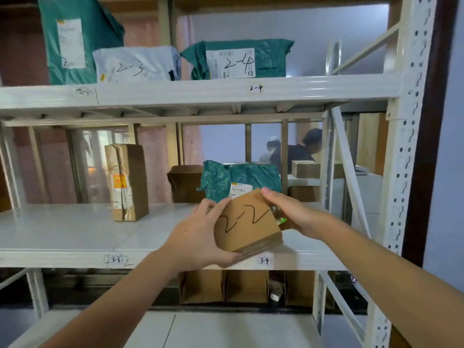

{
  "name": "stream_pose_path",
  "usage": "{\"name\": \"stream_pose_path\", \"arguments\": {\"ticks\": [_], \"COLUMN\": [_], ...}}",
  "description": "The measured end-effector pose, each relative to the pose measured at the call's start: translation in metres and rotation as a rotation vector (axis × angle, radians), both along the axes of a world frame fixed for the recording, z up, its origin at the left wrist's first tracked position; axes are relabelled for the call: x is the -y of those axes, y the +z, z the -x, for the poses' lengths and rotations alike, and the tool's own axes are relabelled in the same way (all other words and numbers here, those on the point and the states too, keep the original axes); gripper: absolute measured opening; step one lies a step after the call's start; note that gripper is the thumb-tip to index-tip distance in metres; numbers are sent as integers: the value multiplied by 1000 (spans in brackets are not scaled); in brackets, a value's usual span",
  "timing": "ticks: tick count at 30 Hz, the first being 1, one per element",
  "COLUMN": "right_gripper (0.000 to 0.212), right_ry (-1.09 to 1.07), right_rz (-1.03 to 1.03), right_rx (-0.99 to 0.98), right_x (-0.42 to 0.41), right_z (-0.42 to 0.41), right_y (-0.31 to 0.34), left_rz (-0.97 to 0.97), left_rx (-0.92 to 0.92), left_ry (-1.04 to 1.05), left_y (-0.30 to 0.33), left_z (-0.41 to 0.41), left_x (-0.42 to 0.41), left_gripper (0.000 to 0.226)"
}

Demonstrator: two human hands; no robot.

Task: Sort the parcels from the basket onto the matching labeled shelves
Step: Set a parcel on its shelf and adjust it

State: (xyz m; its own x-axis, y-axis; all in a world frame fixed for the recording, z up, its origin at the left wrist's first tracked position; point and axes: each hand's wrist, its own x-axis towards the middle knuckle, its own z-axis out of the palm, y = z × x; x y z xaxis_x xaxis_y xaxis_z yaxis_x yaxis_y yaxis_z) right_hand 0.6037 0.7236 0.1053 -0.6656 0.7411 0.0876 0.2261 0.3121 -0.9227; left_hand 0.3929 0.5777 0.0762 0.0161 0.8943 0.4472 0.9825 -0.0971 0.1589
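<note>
A brown cardboard parcel (pixel 247 222) marked "2-2" in black pen is held tilted in the air, in front of the middle shelf (pixel 75 237) and above its front edge near a small tag reading "3-4" (pixel 264 260); the left hand (pixel 200 237) grips its left and lower side, fingers curled over the upper left edge and thumb under the bottom corner; the right hand (pixel 288 209) holds the upper right corner, its thumb lying along the top edge, the fingers behind the parcel and out of sight. Just behind the parcel, on the middle shelf, a green plastic mailer (pixel 241 177) leans against a dark brown box (pixel 184 183); further left a tall taped carton (pixel 126 182) stands upright, well apart from them; scribbled pen marks (pixel 116 261) sit on the shelf's front edge below it. On the upper shelf (pixel 175 92) a green mailer marked "2-4" (pixel 238 60) lies above a tag "2-4" (pixel 256 88); beside it a white mailer marked "2-3" (pixel 136 65) leans, and a tall green mailer (pixel 75 38) stands at the left. Through the rack, a person in dark clothing (pixel 298 149) shows beyond it.
</note>
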Motion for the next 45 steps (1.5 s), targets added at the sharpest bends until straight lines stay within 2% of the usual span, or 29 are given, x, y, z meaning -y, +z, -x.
{"name": "stream_pose_path", "arguments": {"ticks": [4, 7, 9, 12, 13, 15, 17, 20, 26, 30, 34, 39, 42, 45], "right_gripper": [78, 83, 73, 55, 56, 68, 71, 55, 65, 55, 63, 47, 34, 34], "right_ry": [-52, -173, -166, -150, -151, -132, -126, -134, -56, -20, 15, 99, 136, 188], "right_rz": [-5, -21, 48, 42, 22, -9, -25, -43, -48, -90, -116, -115, -113, -106], "right_rx": [-90, -249, -351, -429, -440, -460, -477, -482, -445, -455, -465, -486, -507, -528], "right_x": [7, 3, 3, 12, 16, 27, 33, 43, 73, 107, 152, 223, 269, 305], "right_z": [22, 39, 47, 57, 61, 69, 78, 91, 134, 163, 200, 259, 301, 342], "right_y": [3, 0, 0, -1, -2, -4, -8, -17, -31, -29, -24, -18, -17, -16], "left_rz": [-183, -279, -307, -255, -227, -188, -213, -222, -281, -337, -402, -468, -529, -558], "left_rx": [-33, 116, 389, 976, 1136, 1282, 1281, 1240, 1271, 1248, 1232, 1255, 1266, 1260], "left_ry": [32, -14, -38, -138, -151, -156, -130, -52, 67, 75, 106, 157, 181, 186], "left_y": [14, 26, 31, 33, 32, 30, 23, 7, -4, -3, 0, 0, 0, 2], "left_z": [10, 9, 9, 14, 17, 21, 27, 37, 68, 92, 122, 180, 223, 263], "left_x": [-9, -13, -14, -14, -15, -11, -5, 10, 50, 87, 137, 207, 255, 294], "left_gripper": [125, 133, 138, 123, 114, 84, 67, 63, 54, 67, 69, 60, 70, 66]}}
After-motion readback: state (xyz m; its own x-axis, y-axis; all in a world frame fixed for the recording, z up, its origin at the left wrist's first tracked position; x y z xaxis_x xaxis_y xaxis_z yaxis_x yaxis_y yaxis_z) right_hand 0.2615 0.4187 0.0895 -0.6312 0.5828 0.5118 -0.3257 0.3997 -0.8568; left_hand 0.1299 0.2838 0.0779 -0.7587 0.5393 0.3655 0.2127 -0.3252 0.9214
